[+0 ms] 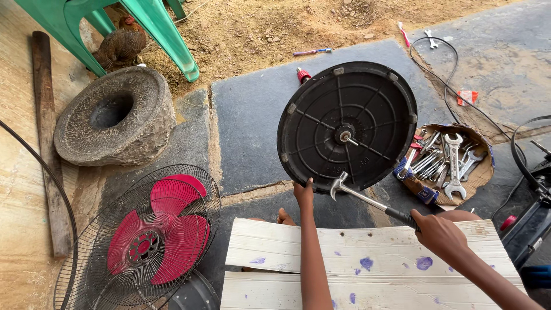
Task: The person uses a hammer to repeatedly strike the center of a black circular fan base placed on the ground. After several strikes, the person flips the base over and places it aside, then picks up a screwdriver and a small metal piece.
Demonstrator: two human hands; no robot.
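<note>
1. A round black base (347, 126), ribbed on its underside, stands tilted on edge over the dark stone floor (247, 126), its bolt (346, 137) at the centre pointing toward the camera.
2. The left hand (303, 194) grips the base's lower rim, fingers closed on the edge, holding it up.
3. The right hand (439, 232) is wrapped around the black grip of a claw hammer (367, 198), whose steel head lies against the rim just beside the left hand.
4. Judged from this pose, any blow lands very close to the left fingers; short, controlled taps with the head kept flat would be the safer way, with the left grip shifted farther along the rim.
5. The base rests on nothing but that one hand, so a hard strike could twist it loose; bracing its edge on the floor or the plank would steady it.
6. A white plank desk (367, 252) with purple spots lies under both forearms, toes showing beyond its far edge.
7. To the right, a cardboard tray (479, 172) holds spanners (454, 163) and screwdrivers, near the hammer hand.
8. To the left, a fan head with red blades (152, 229) lies in its wire cage, beside a stone mortar (115, 115).
9. Farther off, a hen (121, 46) sits under a green plastic chair (155, 26) on the sandy ground, and a black cable (447, 86) trails past the tray.
</note>
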